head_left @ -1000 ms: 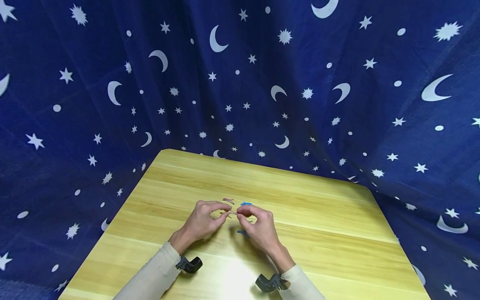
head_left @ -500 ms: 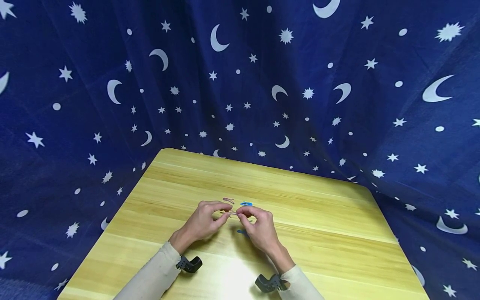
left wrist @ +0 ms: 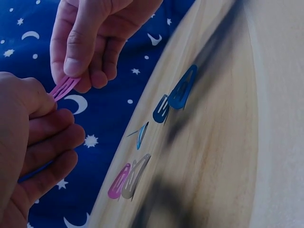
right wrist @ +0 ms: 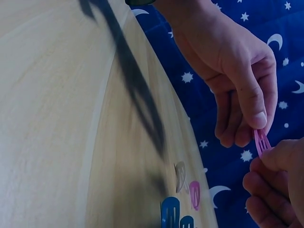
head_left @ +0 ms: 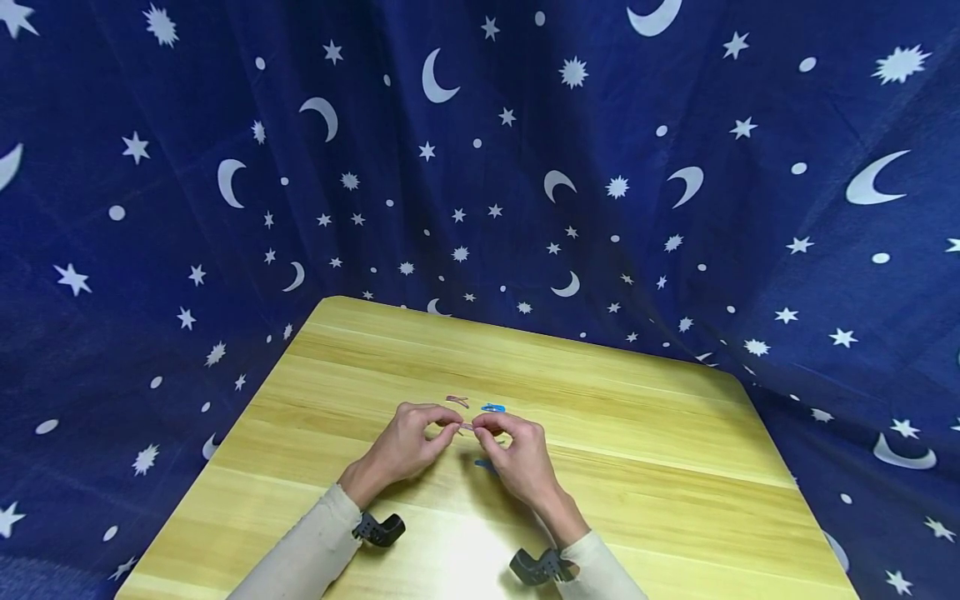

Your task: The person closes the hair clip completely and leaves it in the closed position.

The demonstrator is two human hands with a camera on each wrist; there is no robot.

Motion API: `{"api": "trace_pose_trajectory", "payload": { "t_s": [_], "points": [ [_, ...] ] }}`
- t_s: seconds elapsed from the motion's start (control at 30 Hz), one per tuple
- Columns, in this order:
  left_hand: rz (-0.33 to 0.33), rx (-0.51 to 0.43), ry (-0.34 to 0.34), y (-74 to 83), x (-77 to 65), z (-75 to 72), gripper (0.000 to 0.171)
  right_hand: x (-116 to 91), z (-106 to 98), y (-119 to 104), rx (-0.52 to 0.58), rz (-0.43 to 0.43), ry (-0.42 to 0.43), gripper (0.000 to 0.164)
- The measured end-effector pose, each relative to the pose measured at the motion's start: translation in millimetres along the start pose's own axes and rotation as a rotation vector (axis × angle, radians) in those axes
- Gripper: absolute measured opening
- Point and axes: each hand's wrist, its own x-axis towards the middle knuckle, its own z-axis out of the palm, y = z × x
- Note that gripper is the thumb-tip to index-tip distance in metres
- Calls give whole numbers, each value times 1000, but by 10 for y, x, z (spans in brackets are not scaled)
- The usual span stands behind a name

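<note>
A pink snap hair clip (left wrist: 64,88) is held in the air between both hands, above the table. My left hand (head_left: 408,437) pinches one end with thumb and index finger. The other end is pinched by my right hand (head_left: 517,450), also between thumb and index finger. In the left wrist view several more hair clips lie on the wood: a large blue clip (left wrist: 183,88), a smaller blue clip (left wrist: 161,109), a sprung light-blue clip (left wrist: 142,136), a pink clip (left wrist: 118,183) and a beige clip (left wrist: 135,178). Fingertips hide both ends of the held clip.
The wooden table (head_left: 637,467) stands against a dark blue curtain (head_left: 480,167) with moons and stars. Black camera mounts, one on the left wrist (head_left: 381,530) and one on the right (head_left: 542,567), jut out above the table.
Both hands stay in nearly the same place. The pink hair clip between them looks slightly flatter and straighter than a second ago.
</note>
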Motion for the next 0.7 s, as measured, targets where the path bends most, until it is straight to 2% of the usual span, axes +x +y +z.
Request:
{"api": "trace_pose_trajectory", "payload": {
  "t_s": [0.37, 0.7],
  "points": [
    [10, 0, 17, -4, -8, 6, 8, -11, 11, 11, -16, -9, -36, 10],
    [13, 1, 6, 9, 3, 5, 8, -8, 10, 6, -46, -36, -42, 9]
  ]
}}
